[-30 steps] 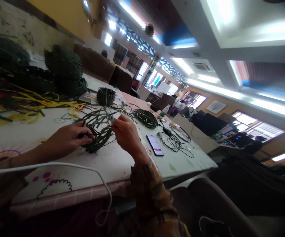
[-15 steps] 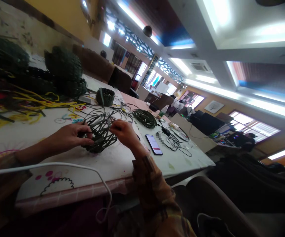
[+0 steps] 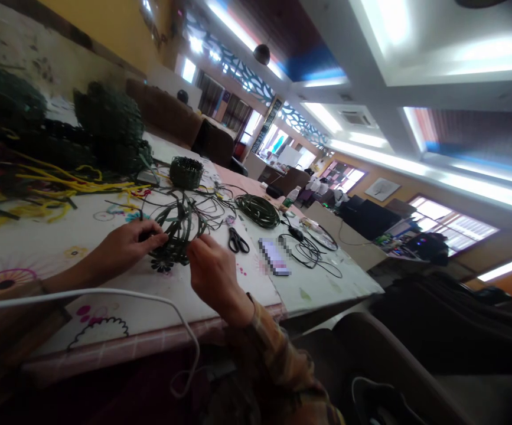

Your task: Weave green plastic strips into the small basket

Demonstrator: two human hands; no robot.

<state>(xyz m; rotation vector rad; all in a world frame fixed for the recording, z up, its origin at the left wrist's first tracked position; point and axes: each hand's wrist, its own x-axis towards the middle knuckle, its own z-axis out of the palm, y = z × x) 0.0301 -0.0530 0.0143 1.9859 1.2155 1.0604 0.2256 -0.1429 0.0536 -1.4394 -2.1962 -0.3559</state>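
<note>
Between my hands is a partly woven basket of dark green flat strips, with loose strip ends spreading out at its top. My left hand pinches the basket's left side, thumb and fingers pressed together on the strips. At the near right side, my right hand is closed in a fist against the weave; what its fingers hold is mostly hidden, but it appears to be a strip. Black-handled scissors lie on the table just right of the basket.
A small finished-looking woven basket stands behind. A coil of green strip, a phone and black cables lie to the right. Yellow strips and dark green woven pieces are at the left. A white cable crosses in front.
My right hand has come down and toward me, from the basket's upper right to its lower right. The basket has turned, and the scissors now show beside it.
</note>
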